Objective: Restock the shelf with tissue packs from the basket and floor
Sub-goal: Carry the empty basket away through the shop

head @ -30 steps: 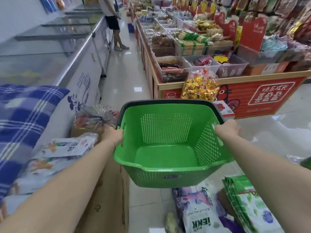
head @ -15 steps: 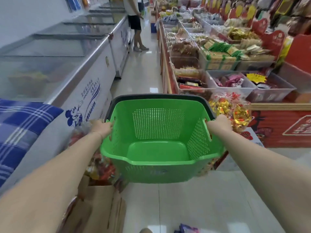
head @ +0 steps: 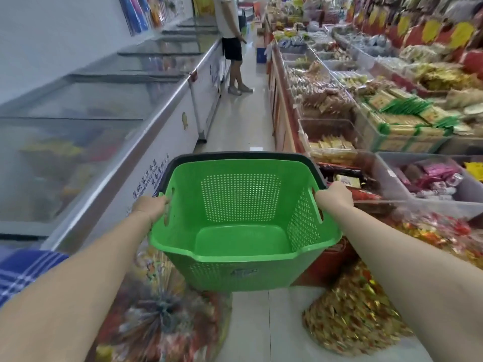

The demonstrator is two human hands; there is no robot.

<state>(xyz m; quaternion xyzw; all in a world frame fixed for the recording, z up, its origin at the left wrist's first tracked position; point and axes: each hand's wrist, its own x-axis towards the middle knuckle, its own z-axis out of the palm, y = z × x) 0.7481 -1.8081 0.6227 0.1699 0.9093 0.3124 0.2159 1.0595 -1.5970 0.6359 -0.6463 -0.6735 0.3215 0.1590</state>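
The fingers of the left hand (head: 150, 206) curl over the left rim of the green basket (head: 240, 197), beside the slot cut in that wall, and those of the right hand (head: 335, 195) curl over the right rim at the matching slot, so both hands grip it, one on each side. Bare forearms run back from the wrists to the lower corners of the view. The basket hangs in the air between them, tilted a little towards the person, its solid green bottom showing and its black handle (head: 243, 154) folded down along the far rim. Below it lies the pale tiled floor (head: 261, 322) of a shop aisle. A clear bag of mixed wrapped sweets (head: 162, 317) sits on the floor at the lower left, against the foot of a long glass-topped chest freezer (head: 104, 113), and a bag of gold-wrapped sweets (head: 350, 317) sits at the lower right, at the foot of a display counter (head: 285, 126) filled with bins of snacks (much of it blurred). A blue plaid cloth (head: 26, 270) shows at the freezer's near end. Farther along the aisle another person (head: 232, 45) stands beside the freezer.
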